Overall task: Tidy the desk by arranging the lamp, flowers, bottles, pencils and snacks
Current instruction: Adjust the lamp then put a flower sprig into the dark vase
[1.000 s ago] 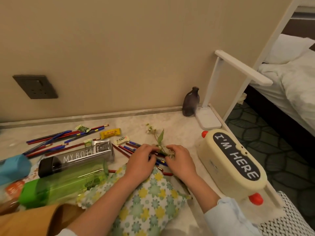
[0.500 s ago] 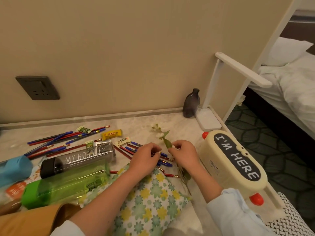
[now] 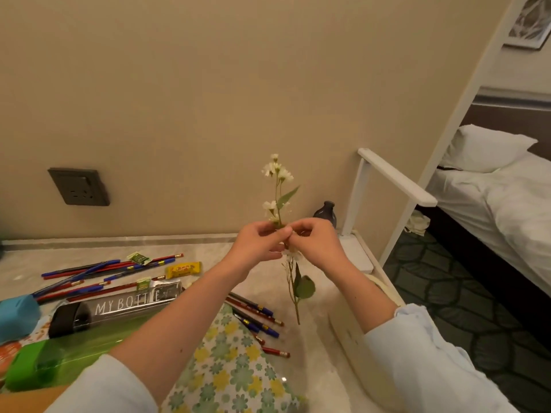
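A white flower sprig [image 3: 278, 186] with green leaves stands upright in the air above the desk. My left hand [image 3: 258, 242] and my right hand [image 3: 313, 241] both pinch its stem at mid-height; the stem's lower end hangs below them. A small dark vase [image 3: 326, 212] stands by the wall behind my right hand, next to the white desk lamp [image 3: 393, 180]. Red and blue pencils [image 3: 98, 271] lie scattered on the marble desk [image 3: 208, 251], more pencils [image 3: 259, 320] near my left forearm. A grey "MY BOTTLE" bottle [image 3: 119, 307] and a green bottle [image 3: 59, 353] lie at left. A yellow snack [image 3: 182, 269] lies among the pencils.
A flower-print pouch [image 3: 232, 371] lies under my left forearm. A cream box [image 3: 351, 332] sits under my right arm at the desk's right edge. A blue object [image 3: 16, 315] is at far left. A wall socket [image 3: 79, 186] is on the wall. A bed [image 3: 507, 198] stands right.
Both hands have lifted the flower sprig off the desk and turned it upright. The view has tilted upward.
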Motion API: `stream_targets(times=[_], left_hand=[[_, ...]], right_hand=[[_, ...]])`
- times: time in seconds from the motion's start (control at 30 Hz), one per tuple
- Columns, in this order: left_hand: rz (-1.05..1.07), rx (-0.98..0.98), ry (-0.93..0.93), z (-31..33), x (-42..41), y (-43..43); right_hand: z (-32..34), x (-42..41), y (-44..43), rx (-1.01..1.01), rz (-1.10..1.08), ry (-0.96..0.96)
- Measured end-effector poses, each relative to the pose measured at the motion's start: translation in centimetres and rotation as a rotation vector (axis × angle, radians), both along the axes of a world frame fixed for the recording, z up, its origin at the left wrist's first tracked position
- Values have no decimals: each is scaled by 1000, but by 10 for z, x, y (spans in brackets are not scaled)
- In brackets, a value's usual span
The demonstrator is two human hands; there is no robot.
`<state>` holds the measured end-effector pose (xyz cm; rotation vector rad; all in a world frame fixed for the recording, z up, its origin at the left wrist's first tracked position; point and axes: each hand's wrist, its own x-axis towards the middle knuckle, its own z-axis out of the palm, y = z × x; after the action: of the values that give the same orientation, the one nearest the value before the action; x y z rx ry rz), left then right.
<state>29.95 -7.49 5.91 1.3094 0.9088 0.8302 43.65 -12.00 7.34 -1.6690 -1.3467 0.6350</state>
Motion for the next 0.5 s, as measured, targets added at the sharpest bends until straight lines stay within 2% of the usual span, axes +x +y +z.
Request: stream_targets(times=[0.2,0.33,0.5], left_hand=[[78,57,-61,42,23,24],[108,121,-77,63,42,37],[150,175,-84,79,70,53]], right_hand=[[50,26,19,72,151,-30],[63,47,30,156,120,82],[59,70,45,142,80,127]])
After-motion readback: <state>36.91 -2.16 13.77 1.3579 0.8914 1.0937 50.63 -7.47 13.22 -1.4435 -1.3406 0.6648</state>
